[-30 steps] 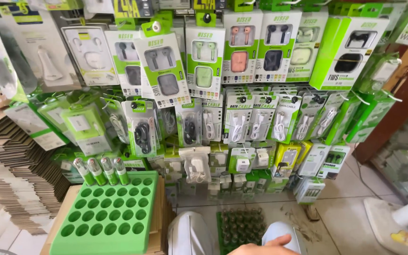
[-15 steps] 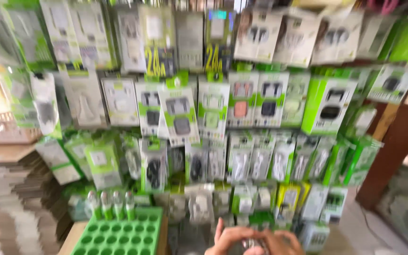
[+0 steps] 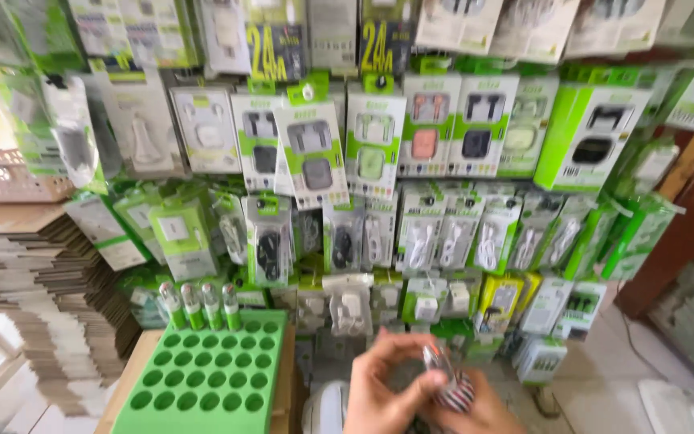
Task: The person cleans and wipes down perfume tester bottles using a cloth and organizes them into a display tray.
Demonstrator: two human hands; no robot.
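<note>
Green plastic ruled that corner of the shop, and low at the front of it the person's two bare hands met over a small bundle. The left hand was curled shut around a striped, red-and-white wound bundle with a pale, shiny tip, thumb and fingers pinching its upper end, while the right hand cupped it from below and to the right, fingers closed against its lower part; motion blur kept me from telling just what the thing was. Its long axis stood roughly upright, tilted a little to the left, pale tip up, and it lay between both palms, touching each, the left seemingly with the firmer hold. Just left of the hands a green moulded tray with rows of round sockets rested on a brown cardboard box, almost all its sockets bare, with four green-and-silver cylindrical pieces standing in a row along its far edge. Beyond rose a crowded wall of hanging green-and-white blister packs of earbuds, cables and chargers, stacks of flat cardboard at the left, a brown wooden post at the right, pale floor tiles underneath.
</note>
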